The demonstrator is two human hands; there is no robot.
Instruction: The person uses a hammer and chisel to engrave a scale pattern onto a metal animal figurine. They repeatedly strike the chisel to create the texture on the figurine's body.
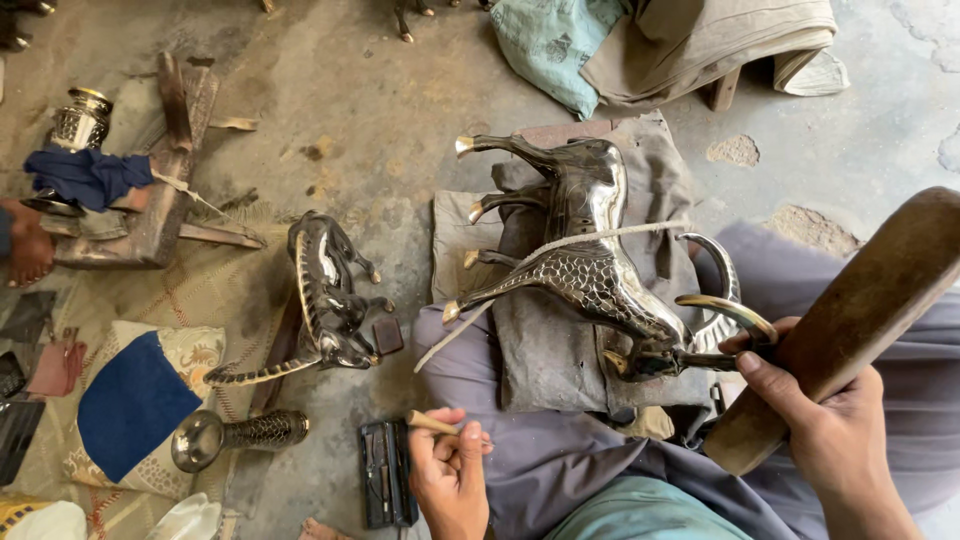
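Head view: right hand [835, 430] grips wooden mallet [850, 320]; left hand [450, 475] pinches chisel [432, 424].

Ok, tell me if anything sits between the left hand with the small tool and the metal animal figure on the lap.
Nothing solid shows between them. The left hand holds a small tool just below the metal animal figure, with only lap cloth and a loose white cord across the gap. The right hand holds a wooden mallet off to the side.

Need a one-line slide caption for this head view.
Left hand holds a small chisel, right hand a wooden mallet, over a metal antelope figurine.
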